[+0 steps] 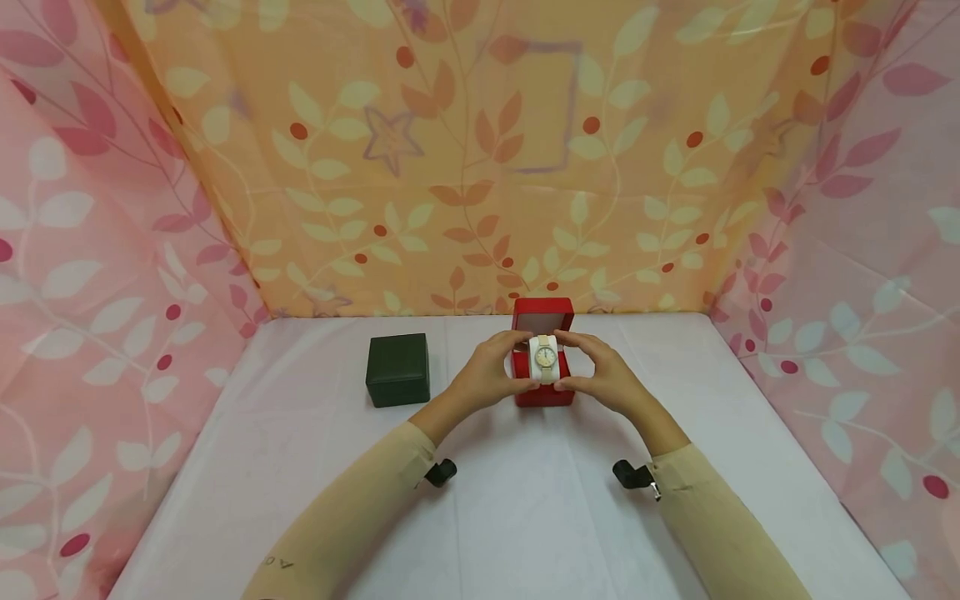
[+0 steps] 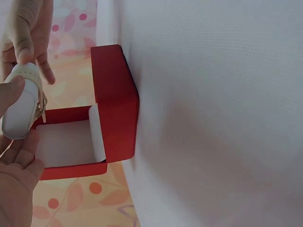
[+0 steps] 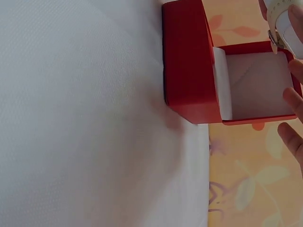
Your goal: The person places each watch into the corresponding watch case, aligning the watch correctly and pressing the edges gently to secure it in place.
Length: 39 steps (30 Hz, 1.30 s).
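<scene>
A wristwatch [image 1: 545,357] with a pale dial and cream strap is wrapped round a white cushion [image 2: 16,120]. My left hand [image 1: 487,375] grips the cushion's left end between thumb and fingers. At its other end my right hand [image 1: 603,375] holds it, thumb at the near side and a finger at the far side. Directly behind and below stands a red watch box [image 1: 544,399], its lid raised. White lining [image 3: 258,85] shows inside the lid. The held watch and hands cover much of the box's inside in the head view.
A closed dark green box [image 1: 398,371] stands to the left of the red one on the white-covered table [image 1: 525,517]. Patterned cloth walls [image 1: 465,167] enclose the back and both sides. A small black device [image 1: 442,472] sits at each wrist.
</scene>
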### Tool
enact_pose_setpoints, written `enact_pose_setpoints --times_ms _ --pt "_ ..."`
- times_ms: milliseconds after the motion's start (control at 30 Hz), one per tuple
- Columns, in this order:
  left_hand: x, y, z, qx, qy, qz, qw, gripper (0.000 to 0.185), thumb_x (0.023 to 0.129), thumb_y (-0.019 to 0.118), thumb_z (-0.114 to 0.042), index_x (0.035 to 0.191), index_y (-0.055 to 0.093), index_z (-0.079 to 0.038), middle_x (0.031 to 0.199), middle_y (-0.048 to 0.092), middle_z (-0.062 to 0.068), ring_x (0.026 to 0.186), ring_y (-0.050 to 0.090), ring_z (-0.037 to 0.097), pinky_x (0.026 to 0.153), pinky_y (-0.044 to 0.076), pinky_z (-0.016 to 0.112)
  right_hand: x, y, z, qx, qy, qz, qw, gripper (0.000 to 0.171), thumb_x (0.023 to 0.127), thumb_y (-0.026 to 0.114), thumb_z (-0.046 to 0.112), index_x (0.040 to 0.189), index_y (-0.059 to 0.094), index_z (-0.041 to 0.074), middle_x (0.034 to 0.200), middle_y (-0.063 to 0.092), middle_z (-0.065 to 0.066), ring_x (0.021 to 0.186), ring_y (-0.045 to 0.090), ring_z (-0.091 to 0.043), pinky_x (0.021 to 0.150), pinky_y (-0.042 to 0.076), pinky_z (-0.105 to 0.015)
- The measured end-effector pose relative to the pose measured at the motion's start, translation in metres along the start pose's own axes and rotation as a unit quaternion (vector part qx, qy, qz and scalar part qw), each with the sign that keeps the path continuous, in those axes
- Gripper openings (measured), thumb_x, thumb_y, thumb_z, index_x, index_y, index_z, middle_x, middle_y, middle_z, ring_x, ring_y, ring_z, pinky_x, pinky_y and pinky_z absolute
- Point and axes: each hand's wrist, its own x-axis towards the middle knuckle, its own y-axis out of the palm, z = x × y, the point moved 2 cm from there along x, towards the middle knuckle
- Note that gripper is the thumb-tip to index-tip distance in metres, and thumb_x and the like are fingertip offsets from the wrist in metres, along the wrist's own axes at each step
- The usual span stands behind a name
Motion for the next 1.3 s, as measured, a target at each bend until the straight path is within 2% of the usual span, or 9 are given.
enact_pose_setpoints --times_ms 233,500,800,1067,1300 --pt "0.006 0.007 0.007 -0.015 0.0 -0.005 0.9999 0.078 0.08 0.091 -0.024 0.146 0.052 -0.011 0.142 0.059 0.005 0.128 0.058 0.025 0.102 0.054 0.044 0.003 -0.002 -0.006 -0.002 0.01 0.01 1.0 0.08 0.081 0.088 0.032 0.152 0.051 0.027 0.148 0.057 -0.005 0.138 0.048 -0.032 0.114 0.033 -0.066" --pt "0.012 0.012 0.01 0.011 -0.015 0.032 0.9993 0.079 0.081 0.089 -0.026 0.149 0.051 -0.01 0.146 0.057 0.005 0.131 0.056 0.021 0.106 0.051 0.036 0.005 -0.002 -0.017 -0.018 0.018 0.016 1.0 0.08 0.079 0.089 0.031 0.15 0.054 0.023 0.148 0.056 -0.008 0.136 0.051 -0.034 0.113 0.035 -0.065" --pt "0.016 0.018 0.013 0.01 -0.035 0.038 0.9986 0.079 0.081 0.09 -0.024 0.148 0.051 -0.009 0.147 0.057 0.007 0.131 0.057 0.023 0.106 0.051 0.036 0.008 0.0 -0.024 -0.025 0.037 0.018 0.999 0.079 0.079 0.089 0.031 0.149 0.055 0.025 0.147 0.058 -0.008 0.136 0.051 -0.034 0.113 0.035 -0.065" --pt "0.019 0.021 0.02 0.007 -0.05 0.047 0.9976 0.078 0.079 0.091 -0.023 0.145 0.054 -0.007 0.144 0.059 0.008 0.132 0.056 0.025 0.11 0.048 0.042 0.011 0.004 -0.031 -0.023 0.048 0.028 0.998 0.078 0.077 0.091 0.031 0.146 0.057 0.021 0.148 0.058 -0.008 0.14 0.048 -0.034 0.114 0.035 -0.064" --pt "0.021 0.027 0.028 -0.005 -0.041 0.05 0.9979 0.074 0.077 0.092 -0.023 0.14 0.057 -0.008 0.138 0.062 0.008 0.126 0.059 0.028 0.107 0.05 0.042 0.013 0.007 -0.04 -0.024 0.064 0.038 0.997 0.077 0.077 0.091 0.033 0.145 0.057 0.023 0.146 0.059 -0.006 0.136 0.051 -0.034 0.114 0.036 -0.064"
